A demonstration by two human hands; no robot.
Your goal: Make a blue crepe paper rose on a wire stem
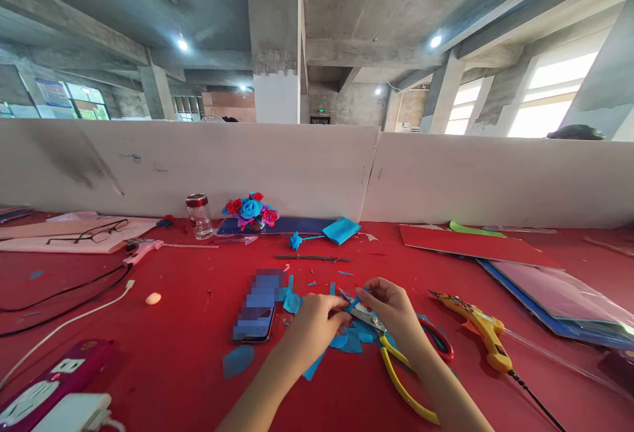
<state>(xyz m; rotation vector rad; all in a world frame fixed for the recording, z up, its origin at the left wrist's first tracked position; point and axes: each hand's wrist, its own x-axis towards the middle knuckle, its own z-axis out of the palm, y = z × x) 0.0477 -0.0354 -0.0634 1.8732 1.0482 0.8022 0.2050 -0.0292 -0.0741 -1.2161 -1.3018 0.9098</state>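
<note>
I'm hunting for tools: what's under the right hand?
Partly beneath the right hand and its wrist: a yellow-handled tool and a red handle. What the hand covers cannot be seen.

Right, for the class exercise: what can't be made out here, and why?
All in the head view:
Phone screen: covered by pixelation.
Blue strip's full length: partly covered by the right hand.
Red handle's join: behind the right forearm.
White adapter: cut off by the bottom edge.
Pillar writing: too faint.

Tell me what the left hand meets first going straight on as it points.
The left hand would likely meet the narrow, blue, paper-like strip by its fingers first, then the right hand; depth is unclear.
</note>
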